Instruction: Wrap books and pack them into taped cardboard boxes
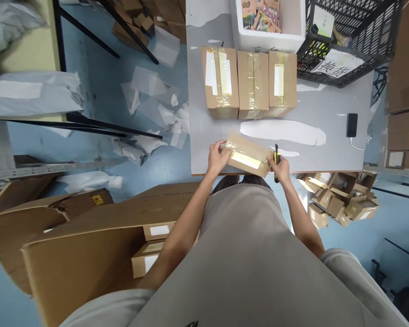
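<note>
A small taped cardboard box point(248, 153) with a pale label on one face is held up at the near edge of the table, slightly tilted and a little blurred. My left hand point(218, 159) grips its left end. At the right end, my right hand point(279, 169) pinches the box's corner and also keeps a yellow and black box cutter point(276, 159) in its fingers. Beyond the box, three taped cardboard boxes point(253, 84) stand side by side on the grey table point(211, 136).
A white foam bin point(269, 43) with colourful packets and a black plastic crate point(347, 43) sit at the back. A black phone-like device point(352, 125) lies right, on a cable. Opened cartons point(341, 200) are on the right floor; a large carton point(88, 254) stands left.
</note>
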Demonstrator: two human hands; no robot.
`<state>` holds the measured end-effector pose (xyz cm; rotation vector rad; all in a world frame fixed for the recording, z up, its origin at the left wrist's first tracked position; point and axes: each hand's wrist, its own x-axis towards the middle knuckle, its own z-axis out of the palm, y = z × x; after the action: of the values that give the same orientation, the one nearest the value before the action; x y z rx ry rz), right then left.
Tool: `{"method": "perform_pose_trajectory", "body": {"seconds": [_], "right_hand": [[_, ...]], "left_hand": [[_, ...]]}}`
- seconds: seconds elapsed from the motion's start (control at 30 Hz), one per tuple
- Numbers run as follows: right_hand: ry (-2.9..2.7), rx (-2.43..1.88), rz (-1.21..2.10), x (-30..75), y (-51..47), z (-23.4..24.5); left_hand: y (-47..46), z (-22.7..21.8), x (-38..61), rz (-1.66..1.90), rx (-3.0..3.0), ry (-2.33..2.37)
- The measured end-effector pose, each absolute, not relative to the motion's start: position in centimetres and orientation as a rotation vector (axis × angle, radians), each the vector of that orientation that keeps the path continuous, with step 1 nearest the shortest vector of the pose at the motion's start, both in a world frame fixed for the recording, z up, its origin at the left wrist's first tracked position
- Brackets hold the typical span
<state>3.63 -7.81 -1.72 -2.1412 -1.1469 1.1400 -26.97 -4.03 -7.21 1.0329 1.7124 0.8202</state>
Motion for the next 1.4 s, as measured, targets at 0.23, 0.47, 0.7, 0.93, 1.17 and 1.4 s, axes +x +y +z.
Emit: {"method": "perform_pose_trajectory", "body": {"seconds": [0.23,0.47,0.7,0.93,1.17,1.4], "right_hand": [[-1.64,-2.301,0.865,8.4,-1.8,1.3],[-1.706,-2.308,0.951,10.0,1.1,3.1],[-1.6,-2.407,1.046,11.3,1.3,4.0],[-1.697,-2.463,1.041,14.7,1.2,4.4],[-2.167,-2.201,0.738,13.9,0.2,6.7],[-2.969,-1.719,1.074,8.9,-1.6,7.7]], "left_hand": [[-6.3,-7.9,-22.3,0.747,0.99,1.574],[-5.8,-7.1,-20.4,0.658,1.013,1.561],[-5.1,-6.5,-18.8,0.683,1.083,1.516],[-7.0,-7.3,-15.8,0.698,1.065,1.341],[-7.8,-6.8,-14.3,0.782,1.288,1.329],[-8.6,-8.3,-14.0,0.796,1.211,1.227]]}}
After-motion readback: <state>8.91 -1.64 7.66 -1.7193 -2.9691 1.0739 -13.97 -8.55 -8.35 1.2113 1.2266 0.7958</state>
